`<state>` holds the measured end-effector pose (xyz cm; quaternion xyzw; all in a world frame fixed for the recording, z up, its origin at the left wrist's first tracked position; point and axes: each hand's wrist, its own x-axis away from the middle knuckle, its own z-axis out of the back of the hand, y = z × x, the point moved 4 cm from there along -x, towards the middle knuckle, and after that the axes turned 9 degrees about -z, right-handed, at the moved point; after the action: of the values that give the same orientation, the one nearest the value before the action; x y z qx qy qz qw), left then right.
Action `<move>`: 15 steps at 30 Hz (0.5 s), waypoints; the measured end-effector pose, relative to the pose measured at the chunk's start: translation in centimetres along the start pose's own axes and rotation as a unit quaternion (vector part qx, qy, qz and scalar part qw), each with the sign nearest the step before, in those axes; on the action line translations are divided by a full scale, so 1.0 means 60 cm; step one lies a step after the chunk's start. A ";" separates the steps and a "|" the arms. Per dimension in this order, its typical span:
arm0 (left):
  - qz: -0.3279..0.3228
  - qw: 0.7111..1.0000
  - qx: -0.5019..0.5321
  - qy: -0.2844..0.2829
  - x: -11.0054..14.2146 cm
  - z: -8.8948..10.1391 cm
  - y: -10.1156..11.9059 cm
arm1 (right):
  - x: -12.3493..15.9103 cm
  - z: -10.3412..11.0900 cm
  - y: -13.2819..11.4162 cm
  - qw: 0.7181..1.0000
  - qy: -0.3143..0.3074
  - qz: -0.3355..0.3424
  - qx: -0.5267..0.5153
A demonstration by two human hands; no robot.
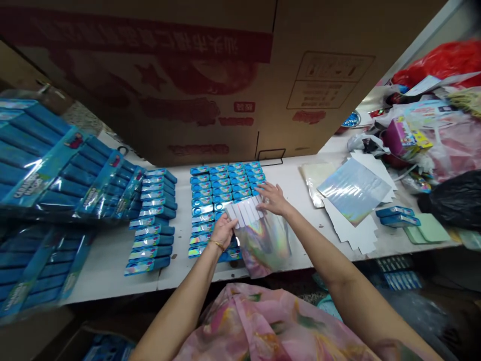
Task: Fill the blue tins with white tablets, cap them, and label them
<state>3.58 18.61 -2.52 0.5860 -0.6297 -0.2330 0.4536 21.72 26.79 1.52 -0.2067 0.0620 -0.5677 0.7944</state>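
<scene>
My left hand (223, 231) grips the left edge of a shiny rainbow-coloured sheet (265, 245), thumb on top. Pale strips (243, 211) run side by side along the sheet's far end. My right hand (272, 199) is at the far right corner of the sheet, fingers spread over the strips and the nearest boxes. Whether its fingertips touch a strip cannot be made out. Under and beyond the sheet, small blue boxes (221, 189) lie in close rows on the white table; the sheet and my hands hide some of them.
A large cardboard carton (210, 100) stands behind the rows. Stacked blue boxes (150, 225) and wrapped blue packs (56, 170) are on the left. To the right lie a silvery sheet (355, 188), white cut sheets (347, 225), two blue boxes (398, 216) and green pads (432, 228).
</scene>
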 end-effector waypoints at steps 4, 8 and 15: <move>-0.006 0.999 -0.039 0.027 0.015 0.059 -0.003 | -0.031 -0.037 -0.031 0.996 -0.085 -0.004 0.012; -0.093 0.951 -0.282 0.085 0.030 0.103 0.024 | -0.036 -0.049 -0.040 0.991 -0.111 -0.028 -0.066; -0.227 0.756 -0.605 -0.099 -0.003 0.003 0.066 | -0.024 -0.036 -0.084 0.996 -0.024 0.076 -0.048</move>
<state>1.33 19.53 0.61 0.2888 -0.2466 -0.7185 0.5828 16.07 26.20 1.37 -0.2532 0.0856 -0.4970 0.8256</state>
